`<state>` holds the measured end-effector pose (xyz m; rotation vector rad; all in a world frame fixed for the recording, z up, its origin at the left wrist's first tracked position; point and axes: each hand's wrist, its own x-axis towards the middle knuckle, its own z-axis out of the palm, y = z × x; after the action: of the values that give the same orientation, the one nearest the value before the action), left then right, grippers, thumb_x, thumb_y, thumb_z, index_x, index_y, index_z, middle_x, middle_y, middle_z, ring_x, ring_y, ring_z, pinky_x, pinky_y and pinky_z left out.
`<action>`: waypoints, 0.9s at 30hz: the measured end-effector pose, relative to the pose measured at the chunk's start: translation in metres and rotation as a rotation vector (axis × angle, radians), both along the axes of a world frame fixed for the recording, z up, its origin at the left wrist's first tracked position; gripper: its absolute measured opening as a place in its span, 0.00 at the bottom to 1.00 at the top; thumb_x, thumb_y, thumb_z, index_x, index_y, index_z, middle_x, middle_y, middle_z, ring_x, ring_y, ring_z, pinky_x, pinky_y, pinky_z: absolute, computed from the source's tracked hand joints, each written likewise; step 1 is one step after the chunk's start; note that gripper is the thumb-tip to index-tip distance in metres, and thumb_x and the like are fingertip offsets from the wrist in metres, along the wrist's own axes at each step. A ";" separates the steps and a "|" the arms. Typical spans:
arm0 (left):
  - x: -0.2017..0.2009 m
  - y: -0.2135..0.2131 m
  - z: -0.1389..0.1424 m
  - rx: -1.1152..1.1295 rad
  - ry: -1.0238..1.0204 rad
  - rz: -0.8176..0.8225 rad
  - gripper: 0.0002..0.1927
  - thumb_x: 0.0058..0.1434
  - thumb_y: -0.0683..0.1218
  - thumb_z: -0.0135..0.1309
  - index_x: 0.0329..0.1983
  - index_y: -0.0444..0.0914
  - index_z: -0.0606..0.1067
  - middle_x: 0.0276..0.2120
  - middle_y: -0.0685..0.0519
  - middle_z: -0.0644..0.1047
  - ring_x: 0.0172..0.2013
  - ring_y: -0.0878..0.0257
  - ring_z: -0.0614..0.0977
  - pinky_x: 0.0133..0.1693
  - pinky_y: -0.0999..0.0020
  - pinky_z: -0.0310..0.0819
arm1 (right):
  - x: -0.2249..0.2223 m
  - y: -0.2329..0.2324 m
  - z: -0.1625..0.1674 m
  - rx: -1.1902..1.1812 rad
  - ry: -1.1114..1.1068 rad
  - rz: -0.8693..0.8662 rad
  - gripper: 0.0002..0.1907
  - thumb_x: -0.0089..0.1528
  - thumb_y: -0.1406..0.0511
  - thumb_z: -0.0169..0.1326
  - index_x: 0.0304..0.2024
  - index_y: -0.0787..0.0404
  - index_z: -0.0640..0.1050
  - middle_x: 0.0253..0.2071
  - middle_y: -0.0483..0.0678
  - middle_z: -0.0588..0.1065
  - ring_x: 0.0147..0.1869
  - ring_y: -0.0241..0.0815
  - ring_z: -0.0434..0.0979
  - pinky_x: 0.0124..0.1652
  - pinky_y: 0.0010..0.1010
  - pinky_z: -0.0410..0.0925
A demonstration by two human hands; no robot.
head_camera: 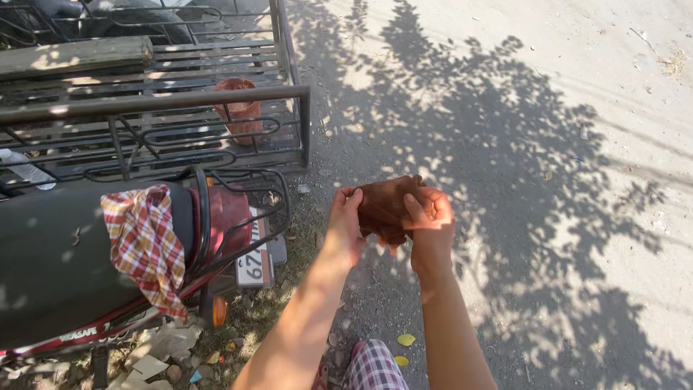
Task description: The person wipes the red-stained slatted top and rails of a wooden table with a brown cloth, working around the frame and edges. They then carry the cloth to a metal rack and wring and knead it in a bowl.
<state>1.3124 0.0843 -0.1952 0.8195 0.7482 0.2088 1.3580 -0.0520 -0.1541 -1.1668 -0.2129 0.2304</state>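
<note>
**Head view: a brown lump held between two hands above the ground**

Both arms reach forward from the lower edge of the picture. The left hand (345, 220) and the right hand (430, 225) meet around a dark brown lump (386, 206), which looks like rough cloth or fibre; its exact material cannot be told. The grip of each hand is clamped on the lump: the left fingers curl over its near-left edge, and the right thumb presses across its front while the other right fingers wrap behind. Holding it from opposite sides keeps the lump spread and steady in the air, clear of the ground.

Below the grip lies a dirt road (548, 180), dappled with the shadow of a tree. Well to the left of the grip stands a motorbike (65, 260) with a dark seat; a red checked cloth (144, 242) is draped over its rear rack, probably laid there to keep it off the dirt. Beyond the motorbike, up and left of the grip, is a metal trailer frame (216, 97), and a reddish pot (240, 108) stands upright behind its bars. Two yellow leaves (404, 341) lie near the forearms.
</note>
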 end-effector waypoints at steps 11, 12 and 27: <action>0.212 0.151 0.006 0.019 0.021 0.241 0.08 0.69 0.55 0.43 0.46 0.49 0.65 0.44 0.56 0.74 0.40 0.59 0.78 0.36 0.55 0.71 | 0.259 0.173 0.004 -0.190 -0.050 0.221 0.14 0.61 0.70 0.63 0.49 0.65 0.77 0.46 0.52 0.78 0.48 0.40 0.78 0.47 0.32 0.72; 0.228 0.170 0.011 0.010 -0.004 0.279 0.09 0.70 0.56 0.42 0.46 0.49 0.65 0.44 0.56 0.74 0.40 0.59 0.78 0.36 0.55 0.71 | 0.284 0.197 0.011 -0.199 -0.065 0.270 0.16 0.61 0.70 0.62 0.50 0.65 0.77 0.47 0.50 0.79 0.50 0.40 0.78 0.49 0.31 0.72; 0.271 0.528 -0.046 0.065 0.021 0.782 0.07 0.69 0.53 0.47 0.47 0.48 0.68 0.48 0.59 0.77 0.47 0.63 0.78 0.41 0.54 0.77 | 0.373 0.562 -0.031 -0.530 -0.549 0.646 0.30 0.53 0.80 0.53 0.59 0.63 0.79 0.51 0.56 0.78 0.49 0.47 0.76 0.49 0.38 0.66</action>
<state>1.5834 0.6124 -0.2416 0.5545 1.0605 0.9270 1.7310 0.5096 -0.1855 -1.6479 -1.0700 0.5533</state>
